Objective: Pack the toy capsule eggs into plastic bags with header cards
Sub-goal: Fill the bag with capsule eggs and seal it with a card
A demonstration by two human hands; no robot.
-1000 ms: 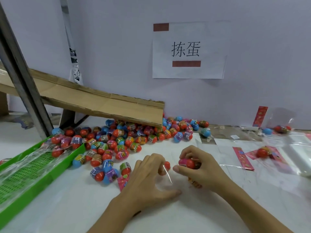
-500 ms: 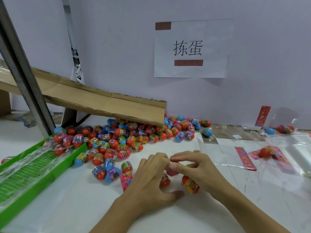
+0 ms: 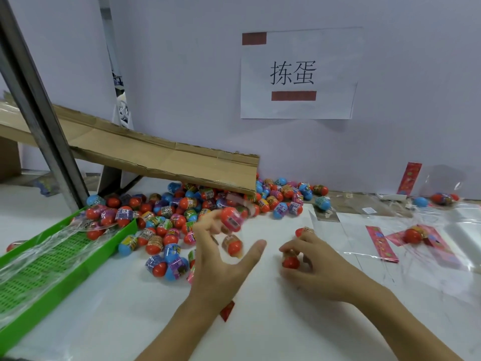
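A green tray (image 3: 78, 259) sits at the left of the white worktop (image 3: 125, 321), lined with clear film; a few red eggs lie in its far end. A heap of eggs (image 3: 182, 212) spreads from under the lip of a cardboard chute (image 3: 166, 162) toward the middle of the worktop. On the right lie clear plastic bags (image 3: 442, 246) and red header cards (image 3: 381, 243); one bag there holds a red egg (image 3: 412, 235) on a card.

The left hand (image 3: 221, 264) is raised just in front of the heap, blurred, thumb spread wide. Its fingertips pinch a clear bag with two eggs in it: a red-topped egg (image 3: 230, 217) at the fingers and an orange-banded egg (image 3: 233, 246) hanging below, between fingers and thumb.

The right hand (image 3: 320, 267) rests on the worktop just beside the left, its curled fingers gripping a small red egg (image 3: 291, 261). Another egg (image 3: 303, 231) peeps out behind its knuckles; I cannot tell whether the hand touches it.
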